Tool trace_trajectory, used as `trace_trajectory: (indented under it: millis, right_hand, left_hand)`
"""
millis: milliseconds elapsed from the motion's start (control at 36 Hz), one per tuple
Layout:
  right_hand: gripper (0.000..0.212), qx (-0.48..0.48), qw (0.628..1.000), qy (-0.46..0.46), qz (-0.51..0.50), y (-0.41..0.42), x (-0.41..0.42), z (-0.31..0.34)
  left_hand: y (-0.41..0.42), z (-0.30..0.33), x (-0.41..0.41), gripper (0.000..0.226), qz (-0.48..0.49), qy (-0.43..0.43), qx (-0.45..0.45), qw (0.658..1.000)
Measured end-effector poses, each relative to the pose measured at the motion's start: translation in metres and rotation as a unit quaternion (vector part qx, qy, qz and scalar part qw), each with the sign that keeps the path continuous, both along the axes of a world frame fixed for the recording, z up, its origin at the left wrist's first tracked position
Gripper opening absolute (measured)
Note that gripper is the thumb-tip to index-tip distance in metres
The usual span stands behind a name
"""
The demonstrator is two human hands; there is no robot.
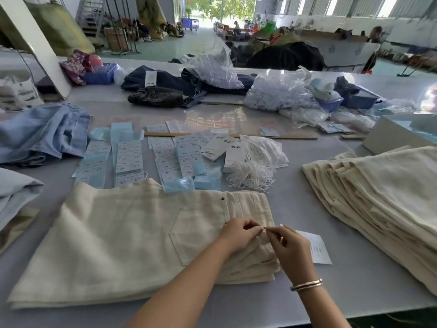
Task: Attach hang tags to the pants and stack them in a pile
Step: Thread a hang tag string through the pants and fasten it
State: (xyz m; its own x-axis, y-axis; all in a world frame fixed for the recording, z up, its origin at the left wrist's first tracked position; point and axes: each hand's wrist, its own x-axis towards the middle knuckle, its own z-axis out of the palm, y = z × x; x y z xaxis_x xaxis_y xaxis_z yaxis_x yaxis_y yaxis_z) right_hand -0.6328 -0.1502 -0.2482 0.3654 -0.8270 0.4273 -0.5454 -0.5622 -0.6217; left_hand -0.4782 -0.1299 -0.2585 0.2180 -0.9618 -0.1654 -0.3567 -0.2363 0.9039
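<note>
A folded pair of cream pants [132, 237] lies flat on the table in front of me, waistband to the right. My left hand [238, 234] and my right hand [287, 247] meet over the waistband, each pinching an end of a thin white tag string [264, 228]. A white hang tag [315, 248] lies on the table just right of my right hand, partly hidden by it. A fanned pile of cream pants [387, 200] sits at the right.
Sticker sheets [128, 159], white tags [220, 145] and a bundle of white strings [250, 174] lie beyond the pants. Light blue pants [42, 136] sit at the left, dark jeans [165, 88] and plastic bags [279, 93] farther back. The table edge runs near my forearms.
</note>
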Motion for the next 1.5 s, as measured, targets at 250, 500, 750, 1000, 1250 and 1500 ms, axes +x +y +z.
trace_trajectory:
  millis: [250,500,750,1000,1250,1500]
  right_hand:
    - [0.011,0.102,0.988,0.058,-0.105,0.003,0.008,-0.019]
    - [0.008,0.137,0.981,-0.038,-0.134,0.007,0.023,-0.016]
    - [0.011,0.143,0.983,-0.016,-0.11,0.008,0.019,-0.01]
    - [0.008,0.135,0.986,-0.026,-0.089,0.011,0.015,-0.003]
    - [0.02,0.437,0.739,-0.507,-0.08,0.015,-0.008,0.014]
    - [0.045,0.48,0.733,-0.479,0.054,-0.004,0.004,0.047]
  left_hand:
    - [0.001,-0.004,0.001,0.019,0.007,0.051,0.002,0.999]
    - [0.001,-0.005,0.0,0.021,-0.008,0.032,0.001,0.999]
    - [0.002,-0.015,-0.007,0.013,0.059,0.009,-0.051,0.997]
    - [-0.003,-0.014,-0.007,0.005,0.07,0.003,-0.036,0.997]
    - [0.001,0.005,-0.003,0.012,0.117,0.243,-0.054,0.961]
    - [0.003,0.017,0.002,0.018,0.165,0.404,-0.077,0.896]
